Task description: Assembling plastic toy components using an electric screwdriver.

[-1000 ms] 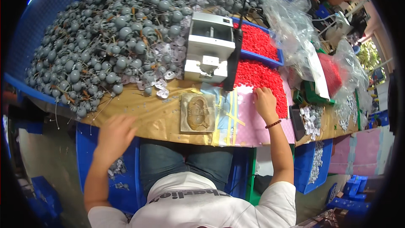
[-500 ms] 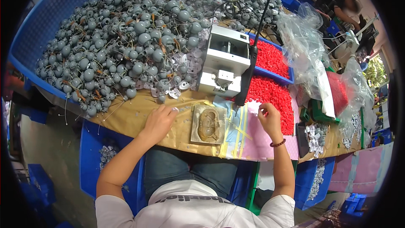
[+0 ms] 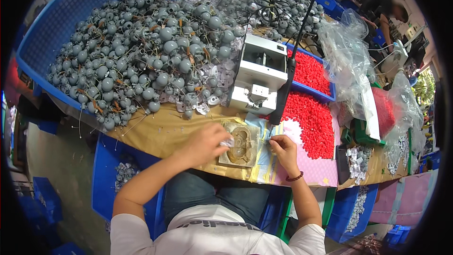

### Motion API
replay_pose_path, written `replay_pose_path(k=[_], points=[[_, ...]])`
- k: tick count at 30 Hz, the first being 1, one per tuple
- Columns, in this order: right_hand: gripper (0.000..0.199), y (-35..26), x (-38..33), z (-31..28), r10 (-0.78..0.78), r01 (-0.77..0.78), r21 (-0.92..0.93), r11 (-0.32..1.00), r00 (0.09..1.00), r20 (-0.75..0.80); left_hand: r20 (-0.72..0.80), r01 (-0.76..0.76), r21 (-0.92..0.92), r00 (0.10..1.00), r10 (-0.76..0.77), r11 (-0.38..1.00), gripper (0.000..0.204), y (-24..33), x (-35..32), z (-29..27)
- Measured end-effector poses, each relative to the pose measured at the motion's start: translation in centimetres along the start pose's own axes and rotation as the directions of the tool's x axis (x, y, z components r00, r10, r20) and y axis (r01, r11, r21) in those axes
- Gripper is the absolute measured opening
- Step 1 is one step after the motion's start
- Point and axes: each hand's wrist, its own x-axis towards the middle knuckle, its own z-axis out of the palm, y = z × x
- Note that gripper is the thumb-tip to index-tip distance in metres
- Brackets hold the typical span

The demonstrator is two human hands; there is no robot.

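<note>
My left hand (image 3: pixel 205 142) is closed on a small whitish piece (image 3: pixel 228 141) and hovers at the left edge of a square block (image 3: pixel 255 142) with a rounded hollow in its top. The hollow has a yellowish lining. My right hand (image 3: pixel 286 152) is to the right of the block, over the blue-taped strip, thumb and fingertips pinched together. Whatever lies between those fingertips is too small to make out. Just above them is the lower tip of a black, stick-like power screwdriver (image 3: pixel 286 85), which stands beside a white box-shaped machine (image 3: pixel 260 76).
A large heap of grey ball-shaped parts (image 3: pixel 165 52) with thin wires fills the left, against a blue crate (image 3: pixel 52 42). Red small parts (image 3: pixel 309 123) lie on the right, more in a blue tray (image 3: pixel 330 95). Plastic bags (image 3: pixel 347 42) stand beyond. Another person (image 3: pixel 382 12) works far right.
My left hand has moved right to the block, bringing the whitish piece. My right hand has shifted left and down, from the red parts to below the screwdriver tip. The view has shifted slightly.
</note>
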Motion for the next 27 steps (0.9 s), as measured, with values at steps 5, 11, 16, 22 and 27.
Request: replay_pose_path(k=[5,11,16,22,27], points=[[0.016,-2.6,0.0,1.5,-0.314,0.317,-0.100,0.943,0.948,0.043,-0.031,0.016,0.010,0.999,-0.016,1.000,0.028,0.8,2.1,4.7],[0.022,-6.2,0.9,6.4,-0.670,0.717,-0.330,0.614,0.694,0.262,-0.067,0.102,0.053,0.993,-0.098,0.993,0.046,1.7,2.4,5.5],[0.019,-6.0,2.0,7.4,-0.736,0.826,-0.408,0.390,0.546,0.400,-0.153,-0.014,-0.002,0.988,0.014,1.000,0.041,-2.0,3.9,0.7],[0.023,-6.4,0.5,6.9,-0.692,0.799,-0.449,0.399,0.584,0.424,-0.499,0.082,0.456,0.848,0.178,0.886,0.022,-7.2,11.2,-8.9],[0.023,-6.5,-0.3,7.7,-0.658,0.746,-0.518,0.419,0.642,0.392,-0.360,0.047,0.671,0.893,0.270,0.740,0.014,-9.7,15.0,-12.2]])
